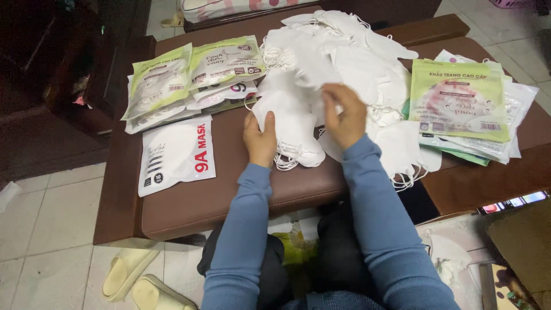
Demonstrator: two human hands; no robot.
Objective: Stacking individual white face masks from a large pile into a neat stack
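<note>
My left hand [260, 139] grips the near edge of a small stack of white face masks [294, 123] lying on a brown padded bench [189, 201]. Just to its right, my right hand [344, 116] pinches a single white mask [313, 72] above that stack, fingers closed on its edge. A big loose heap of white masks [350, 49] spreads across the bench behind both hands. Both arms wear blue sleeves.
Sealed green-and-white mask packets [189, 77] lie at the back left, a white flat packet [178, 154] in front of them. A pile of empty green packets [462, 106] sits at the right. Pale slippers [138, 281] rest on the tiled floor.
</note>
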